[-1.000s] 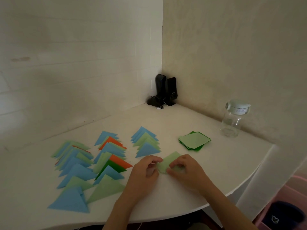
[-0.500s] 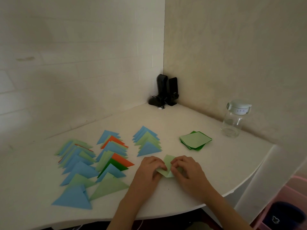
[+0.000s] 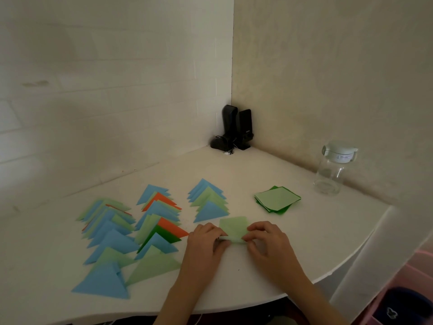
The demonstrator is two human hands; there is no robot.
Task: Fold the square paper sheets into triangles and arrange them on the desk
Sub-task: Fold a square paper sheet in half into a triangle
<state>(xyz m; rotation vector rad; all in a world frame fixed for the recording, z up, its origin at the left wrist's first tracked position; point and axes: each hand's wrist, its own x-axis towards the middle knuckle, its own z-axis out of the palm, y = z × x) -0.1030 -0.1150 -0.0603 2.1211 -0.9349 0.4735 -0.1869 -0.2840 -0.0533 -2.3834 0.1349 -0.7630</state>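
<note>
I am seeing the left hand (image 3: 207,240) and right hand (image 3: 267,240) both pinching the light green sheet (image 3: 234,227) on the desk (image 3: 304,242), just beside the folded triangles (image 3: 208,202).

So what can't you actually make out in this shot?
- Head view: the near edge of the light green sheet is hidden under the fingers of the left hand and right hand.
- How many squares are in the green stack: the top sheet covers them.
- Print on the jar lid: too small.
- Dark object at the bottom right corner: cut off by the frame.
</note>
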